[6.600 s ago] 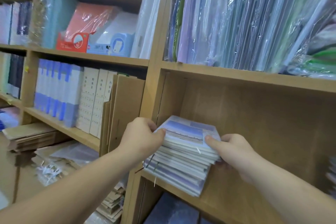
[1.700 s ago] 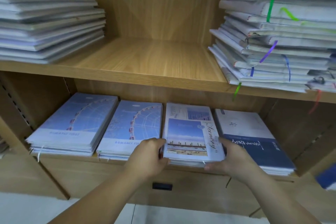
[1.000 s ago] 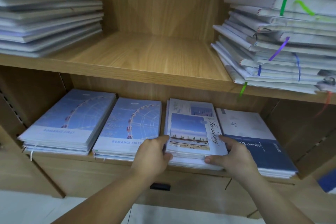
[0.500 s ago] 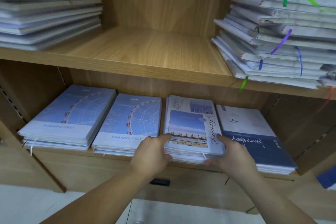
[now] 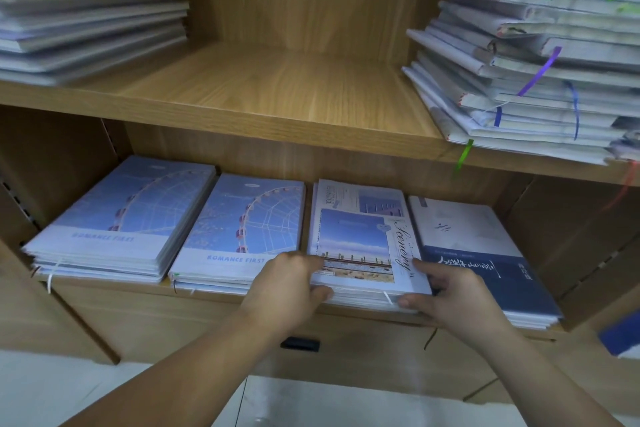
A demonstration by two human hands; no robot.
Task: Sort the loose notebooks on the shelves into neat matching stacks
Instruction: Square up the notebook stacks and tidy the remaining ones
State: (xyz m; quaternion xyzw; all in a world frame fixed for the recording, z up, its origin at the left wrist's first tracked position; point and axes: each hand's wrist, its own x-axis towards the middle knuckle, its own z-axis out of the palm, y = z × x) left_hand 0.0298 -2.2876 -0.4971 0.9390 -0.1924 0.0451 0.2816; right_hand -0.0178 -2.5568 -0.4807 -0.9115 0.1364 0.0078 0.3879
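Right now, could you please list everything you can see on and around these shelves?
Scenery stack: one, white with a blue sky photo, lower shelf, third from left.
Far-left Ferris-wheel stack: one, pale blue, lower shelf, left end.
Second Ferris-wheel stack: one, pale blue, lower shelf, beside the first.
Navy stack: one, white above navy, lower shelf, right end.
Left pile: one, grey-white, upper shelf, left.
Right pile: one, white with green, purple and blue ribbons, upper shelf, right, uneven.
Upper shelf: one, light wood.
Black slot: one, black, panel below the lower shelf.
Left hand: one, grips the Scenery stack's left front corner.
Right hand: one, grips its right front corner.
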